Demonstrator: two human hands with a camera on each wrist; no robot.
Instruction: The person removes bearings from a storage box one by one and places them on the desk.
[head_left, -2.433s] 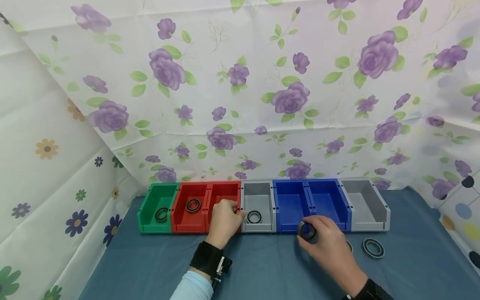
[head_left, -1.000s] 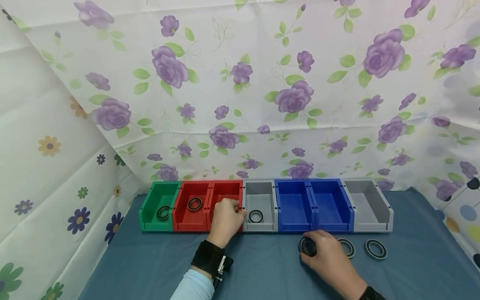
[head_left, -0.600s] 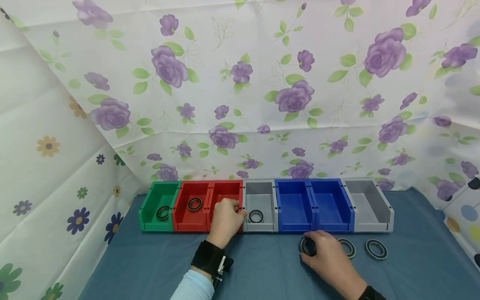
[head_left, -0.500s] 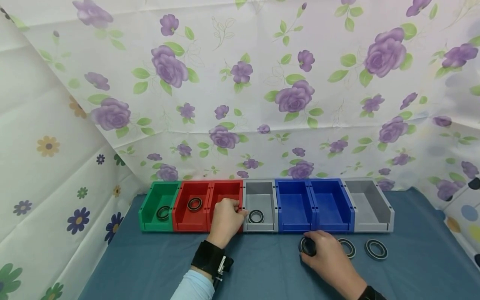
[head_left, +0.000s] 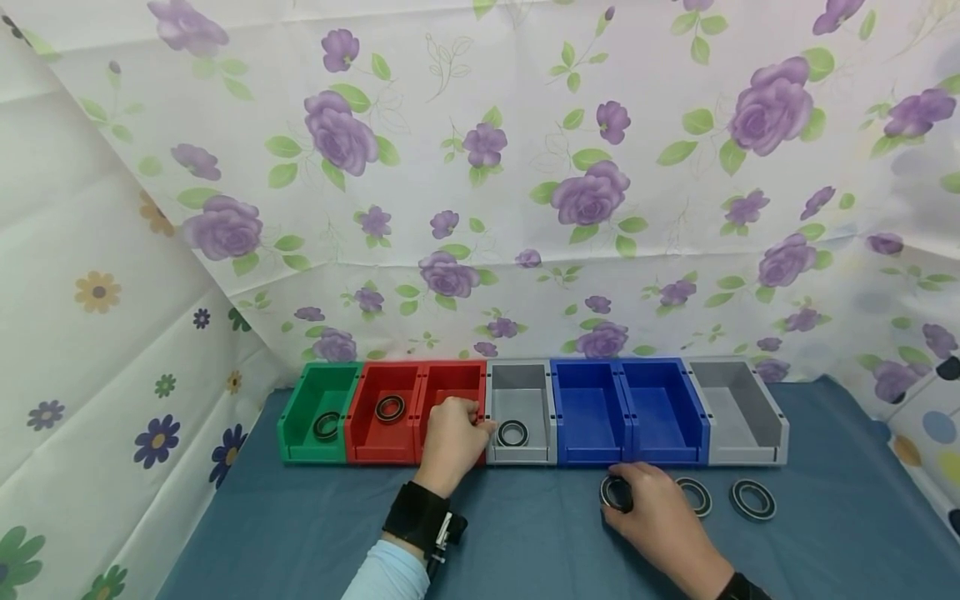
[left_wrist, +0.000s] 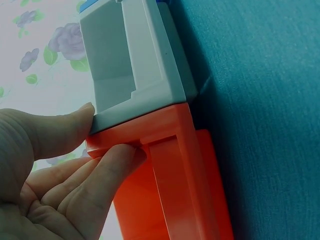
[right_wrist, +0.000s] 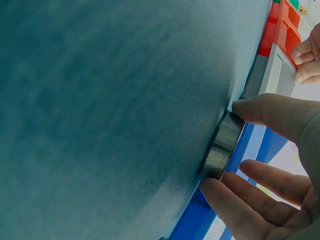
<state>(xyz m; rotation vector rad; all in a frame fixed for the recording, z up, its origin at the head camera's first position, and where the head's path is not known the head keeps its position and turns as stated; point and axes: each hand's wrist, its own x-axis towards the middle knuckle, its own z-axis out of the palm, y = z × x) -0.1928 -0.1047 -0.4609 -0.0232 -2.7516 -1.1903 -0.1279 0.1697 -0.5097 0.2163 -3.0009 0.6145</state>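
Note:
My left hand [head_left: 454,442] pinches the adjoining side walls of the right red bin [left_wrist: 157,131] and the middle grey bin [left_wrist: 127,107]. Its thumb lies on the grey side and its fingers reach into the red bin. Low over the cloth in front of the left blue bin [head_left: 589,408], my right hand [head_left: 660,517] holds a ball bearing [right_wrist: 223,145] by its rim, between thumb and fingertips. The held bearing stands tilted on edge in the head view. Just right of it, a second bearing [head_left: 697,497] is partly hidden behind the right hand.
Another bearing [head_left: 753,500] lies farther right on the blue cloth [head_left: 540,542]. Single bearings sit in the green bin [head_left: 315,408], left red bin [head_left: 375,437] and middle grey bin. A right blue bin [head_left: 663,408] and end grey bin [head_left: 738,408] complete the row before a flowered curtain [head_left: 510,225].
Since the earliest frame, my right hand has lowered the bearing from the blue bin's front edge toward the cloth, then stayed nearly still. My left hand keeps its grip.

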